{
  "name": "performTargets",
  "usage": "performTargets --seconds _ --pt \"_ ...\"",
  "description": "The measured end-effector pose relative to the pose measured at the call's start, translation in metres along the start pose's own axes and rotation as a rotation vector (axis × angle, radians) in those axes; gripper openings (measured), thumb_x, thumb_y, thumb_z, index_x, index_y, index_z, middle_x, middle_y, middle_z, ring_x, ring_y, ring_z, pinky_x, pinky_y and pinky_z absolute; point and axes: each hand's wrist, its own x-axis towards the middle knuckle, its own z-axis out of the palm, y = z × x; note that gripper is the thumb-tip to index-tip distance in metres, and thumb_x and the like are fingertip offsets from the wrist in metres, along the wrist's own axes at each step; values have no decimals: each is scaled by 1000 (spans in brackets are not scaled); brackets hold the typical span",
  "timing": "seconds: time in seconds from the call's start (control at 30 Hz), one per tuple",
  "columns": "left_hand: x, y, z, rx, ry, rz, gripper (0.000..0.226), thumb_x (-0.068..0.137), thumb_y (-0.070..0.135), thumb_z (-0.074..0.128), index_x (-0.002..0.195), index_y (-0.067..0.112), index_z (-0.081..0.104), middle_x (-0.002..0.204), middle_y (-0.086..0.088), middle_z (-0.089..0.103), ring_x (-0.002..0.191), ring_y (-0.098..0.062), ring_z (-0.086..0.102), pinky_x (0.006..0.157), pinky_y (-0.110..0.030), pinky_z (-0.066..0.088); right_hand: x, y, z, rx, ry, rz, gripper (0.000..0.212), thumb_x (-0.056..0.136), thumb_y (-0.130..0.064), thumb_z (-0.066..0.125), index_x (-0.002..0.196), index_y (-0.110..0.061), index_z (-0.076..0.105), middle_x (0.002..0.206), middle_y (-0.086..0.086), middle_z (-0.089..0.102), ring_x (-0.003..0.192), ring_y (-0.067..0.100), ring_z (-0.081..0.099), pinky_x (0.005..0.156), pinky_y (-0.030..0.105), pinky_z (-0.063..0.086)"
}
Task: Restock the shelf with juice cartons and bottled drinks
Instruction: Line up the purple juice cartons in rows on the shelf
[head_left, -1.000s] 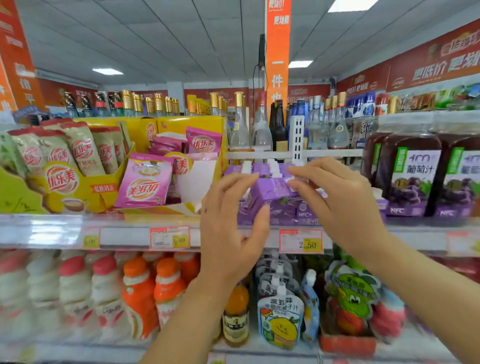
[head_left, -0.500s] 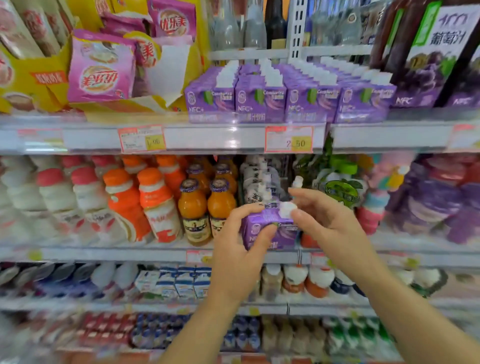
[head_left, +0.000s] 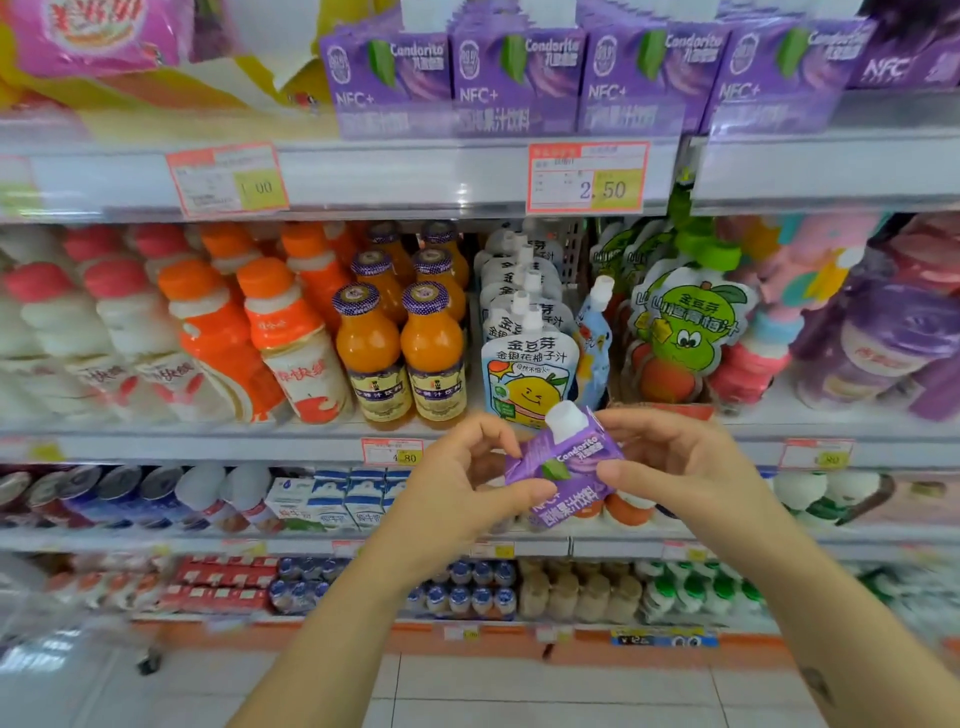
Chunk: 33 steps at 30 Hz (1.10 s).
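Pinched in a two-handed grip, a purple juice carton (head_left: 566, 467) hangs tilted in open air, white cap uppermost, with the left hand (head_left: 462, 483) curled round its left side and the right hand (head_left: 675, 478) pinching its right. It floats in front of the middle shelves, well below the row of matching cartons (head_left: 519, 78) on the top shelf (head_left: 415, 176).

By the look of it, the restock is well along. That purple row stands shoulder to shoulder along the front, and the orange juice bottles (head_left: 400, 353) and drink pouches (head_left: 527, 374) below fill their facings. This one carton is not yet shelved, and whether more stock waits out of frame cannot be told.

Room to move is generous between the person and the shelving, with bare tiled floor (head_left: 519, 691) underneath. The tight spot is likely above: the carton must clear the top shelf's front lip and the price tag (head_left: 587, 176) clipped to it, and no gap shows in the front row. Headroom over those cartons is cut off from view.
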Motion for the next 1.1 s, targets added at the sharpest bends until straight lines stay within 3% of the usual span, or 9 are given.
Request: performTargets --seconds 0.17,0.3,0.37,0.53,0.63,0.7,0.8,0.97,1.1 --pt "1 -5 -8 -67 0 -43 38 69 17 81 85 11 47 95 8 73 91 -13 69 63 -22 53 1 -4 6 -11 -25 5 43 62 -32 74 103 -25 68 88 1 73 73 17 64 58 24 51" --pt "6 -12 -2 -402 30 -119 39 68 17 82 89 11 50 94 -3 72 83 -13 69 62 -24 55 3 -25 9 -79 -37 -65 50 54 -41 77 101 -25 68 87 2 72 70 19 66 57 26 52" --pt "10 -13 3 -585 56 -159 39 64 19 84 91 12 55 99 -10 70 82 -17 69 66 -31 56 6 -35 6 -104 -76 -68 49 56 -40 76 102 -25 67 88 1 72 73 23 69 63 36 57" --pt "17 -12 8 -842 46 -200 84 51 34 93 119 1 56 109 -19 67 84 -22 69 65 -31 58 18 -43 -1 -120 -190 -33 56 63 -31 73 117 -27 58 85 4 70 85 28 70 85 47 55" --pt "17 -9 11 -866 20 -247 57 68 35 83 114 5 68 109 -19 67 82 -20 69 64 -29 58 22 -45 0 -151 -260 -38 64 65 -32 72 125 -33 51 80 2 70 84 24 71 85 42 55" --pt "15 -4 13 -830 11 -294 28 80 30 65 97 11 76 101 -15 70 77 -17 68 63 -25 59 22 -47 1 -149 -239 -52 60 64 -33 72 121 -32 55 75 -2 68 82 24 71 83 39 56" --pt "13 0 17 -817 4 -381 29 86 23 53 86 8 77 86 -12 72 64 -16 68 56 -22 56 24 -48 1 -172 -173 -55 51 62 -38 72 112 -32 62 72 -1 67 76 23 70 78 31 57" --pt "13 12 20 -794 -64 -590 38 69 28 64 94 1 73 84 -12 71 51 -14 65 44 -18 52 31 -42 -1 -273 -45 -26 49 58 -62 62 95 -31 68 67 8 59 61 8 60 72 40 55" --pt "10 18 21 -1007 -166 -704 53 61 24 85 100 -8 69 66 -8 65 42 -10 59 41 -20 51 35 -39 -2 -348 -15 50 53 69 -67 45 65 -16 58 50 -7 53 50 2 53 57 13 42"
